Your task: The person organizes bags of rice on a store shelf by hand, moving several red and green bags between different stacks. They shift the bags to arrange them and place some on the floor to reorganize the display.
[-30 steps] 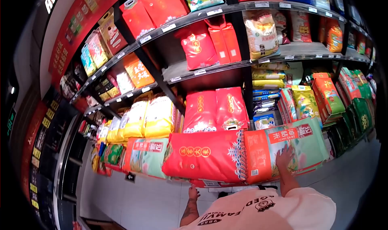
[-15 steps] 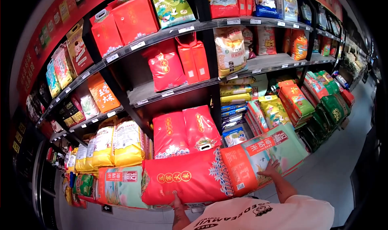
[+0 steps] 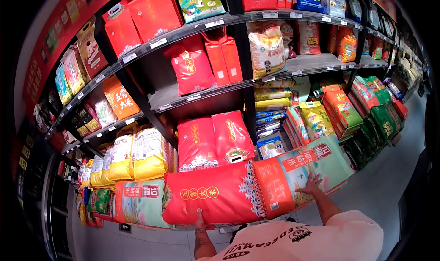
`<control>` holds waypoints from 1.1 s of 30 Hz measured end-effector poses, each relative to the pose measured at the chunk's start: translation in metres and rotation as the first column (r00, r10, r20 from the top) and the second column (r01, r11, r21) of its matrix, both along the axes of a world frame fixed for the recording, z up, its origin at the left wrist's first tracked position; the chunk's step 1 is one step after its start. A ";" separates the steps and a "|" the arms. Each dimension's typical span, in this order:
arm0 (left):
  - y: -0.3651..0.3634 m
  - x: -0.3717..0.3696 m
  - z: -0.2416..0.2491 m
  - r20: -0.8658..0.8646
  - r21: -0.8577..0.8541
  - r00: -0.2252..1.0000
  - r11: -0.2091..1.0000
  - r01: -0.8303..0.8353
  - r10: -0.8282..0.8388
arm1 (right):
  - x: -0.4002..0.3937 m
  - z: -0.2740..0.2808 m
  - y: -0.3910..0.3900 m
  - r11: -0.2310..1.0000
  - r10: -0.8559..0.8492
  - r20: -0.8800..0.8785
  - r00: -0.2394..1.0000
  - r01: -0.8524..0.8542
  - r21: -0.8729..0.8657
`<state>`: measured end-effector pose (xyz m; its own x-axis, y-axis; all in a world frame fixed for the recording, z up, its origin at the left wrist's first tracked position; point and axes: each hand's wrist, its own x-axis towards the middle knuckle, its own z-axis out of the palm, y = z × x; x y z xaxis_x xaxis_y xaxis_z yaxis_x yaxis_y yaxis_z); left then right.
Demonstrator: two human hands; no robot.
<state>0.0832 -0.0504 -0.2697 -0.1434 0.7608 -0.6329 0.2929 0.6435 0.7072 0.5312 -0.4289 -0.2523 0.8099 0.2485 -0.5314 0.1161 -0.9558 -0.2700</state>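
A large red rice bag (image 3: 229,183) with gold lettering lies flat on the front stack. At its lower front edge is my left hand (image 3: 200,219), touching the bag; most of its fingers are hard to make out. To the right lies an orange and pale green rice bag (image 3: 284,171). My right hand (image 3: 311,185) rests on that bag, fingers spread and flat. A similar orange and green bag (image 3: 140,199) lies left of the red one. Two red rice bags (image 3: 197,142) stand upright behind the front stack.
Dark shelves (image 3: 183,98) with price tags curve around in front, holding several rice bags and red boxes. Yellow and white sacks (image 3: 149,153) stand at the left. Green bags (image 3: 382,122) are stacked at the right. Grey tiled floor (image 3: 378,174) shows at the right.
The view has shifted slightly, so the shelves sit a little higher and further right. Both hands stay at the same bags, with the right hand's fingers still spread.
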 end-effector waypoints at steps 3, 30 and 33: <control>0.011 0.001 -0.005 -0.714 0.279 0.700 0.914 0.296 -0.009 | -0.003 0.003 -0.005 0.998 -0.011 0.048 0.999 0.008 0.058; 0.050 0.071 0.062 -0.610 -0.266 0.450 0.703 0.659 -0.652 | -0.049 0.020 0.029 0.988 0.110 -0.016 0.994 -0.111 -0.107; 0.045 0.072 0.072 -0.610 -0.259 0.461 0.712 0.652 -0.645 | -0.047 0.023 0.034 0.985 0.075 -0.056 0.996 -0.083 -0.149</control>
<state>0.1555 -0.0052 -0.1977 0.0496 0.8104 -0.5837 0.9803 0.0725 0.1839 0.4838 -0.3948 -0.2294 0.7627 0.2244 -0.6066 0.1830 -0.9744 -0.1305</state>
